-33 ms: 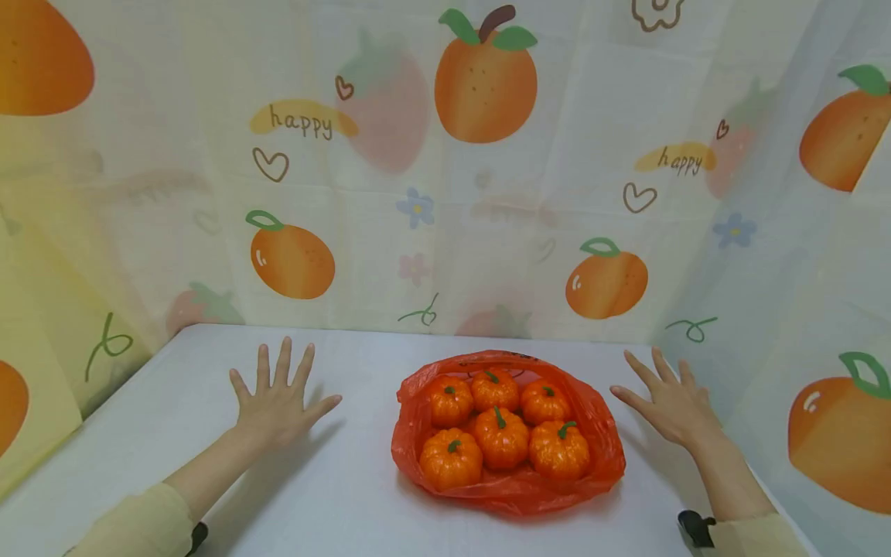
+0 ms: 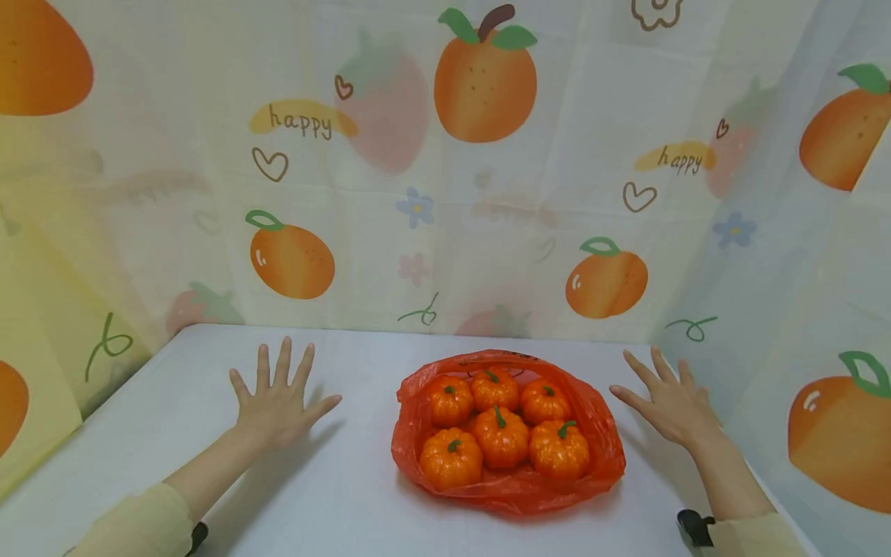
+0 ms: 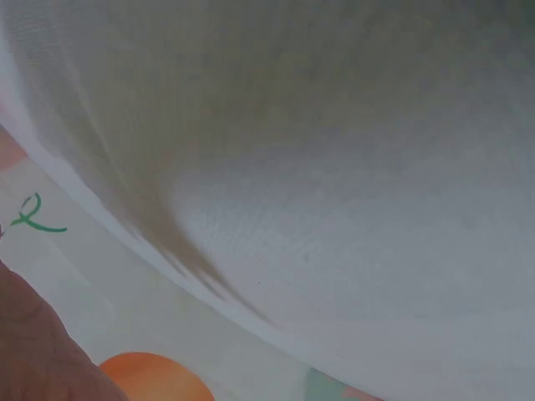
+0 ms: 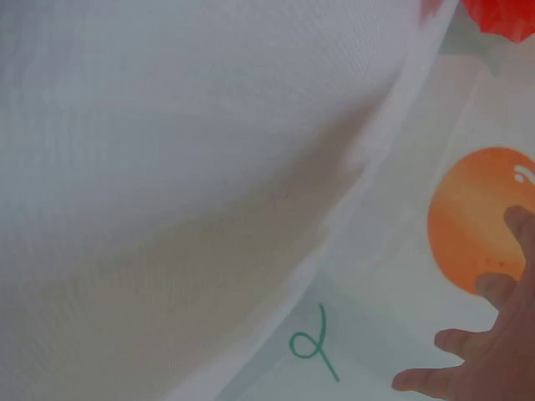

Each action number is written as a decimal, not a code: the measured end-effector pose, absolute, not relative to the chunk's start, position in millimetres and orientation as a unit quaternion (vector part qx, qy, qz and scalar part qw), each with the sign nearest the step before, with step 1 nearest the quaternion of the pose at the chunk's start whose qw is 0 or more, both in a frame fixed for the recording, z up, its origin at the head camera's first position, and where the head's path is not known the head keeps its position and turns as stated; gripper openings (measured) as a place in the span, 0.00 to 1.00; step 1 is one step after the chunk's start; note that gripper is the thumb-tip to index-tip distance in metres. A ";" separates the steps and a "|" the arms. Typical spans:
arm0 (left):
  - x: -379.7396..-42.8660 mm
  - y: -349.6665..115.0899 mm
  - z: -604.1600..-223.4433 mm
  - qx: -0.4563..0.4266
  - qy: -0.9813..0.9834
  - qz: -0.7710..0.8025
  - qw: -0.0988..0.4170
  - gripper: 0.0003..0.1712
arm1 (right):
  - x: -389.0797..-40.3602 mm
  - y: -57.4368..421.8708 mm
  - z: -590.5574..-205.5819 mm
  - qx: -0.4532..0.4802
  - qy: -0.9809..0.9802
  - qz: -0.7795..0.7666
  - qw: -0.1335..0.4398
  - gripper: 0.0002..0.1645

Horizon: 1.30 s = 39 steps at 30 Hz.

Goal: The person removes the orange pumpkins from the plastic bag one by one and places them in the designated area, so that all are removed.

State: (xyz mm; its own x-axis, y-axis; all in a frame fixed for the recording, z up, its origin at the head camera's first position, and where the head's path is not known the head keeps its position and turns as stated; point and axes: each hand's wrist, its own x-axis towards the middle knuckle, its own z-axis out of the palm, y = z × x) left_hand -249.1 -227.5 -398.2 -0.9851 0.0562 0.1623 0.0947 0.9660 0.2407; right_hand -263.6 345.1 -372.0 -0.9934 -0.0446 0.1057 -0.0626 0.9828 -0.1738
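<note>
A red plastic bag lies on the white table, its mouth spread wide. Inside sit several small orange pumpkins with green stems, grouped in two rough rows. My left hand hovers over the table to the left of the bag, fingers spread and holding nothing. To the bag's right, my right hand is also held up with spread fingers, apart from the bag. The right wrist view catches its fingers and a corner of the red bag. Only part of the left hand shows in the left wrist view.
The white tabletop ends at a back edge against a pale curtain printed with oranges, hearts and flowers. Curtain panels also close off the left and right sides. Dark straps sit near both sleeve cuffs.
</note>
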 end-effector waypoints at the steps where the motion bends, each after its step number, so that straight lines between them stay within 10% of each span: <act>1: -249.1 -227.8 -398.2 -0.038 -0.989 -0.123 0.078 0.58 | -263.7 344.9 -372.0 0.027 -0.994 0.088 0.051 0.52; 21: -252.6 -225.6 -397.0 -0.043 -0.988 -0.128 0.080 0.57 | -258.7 334.5 -357.3 0.057 -0.985 0.144 0.081 0.47; 39: -254.3 -210.7 -384.9 -0.108 -0.975 -0.143 0.131 0.54 | -235.2 319.5 -342.0 0.165 -0.918 0.357 0.048 0.23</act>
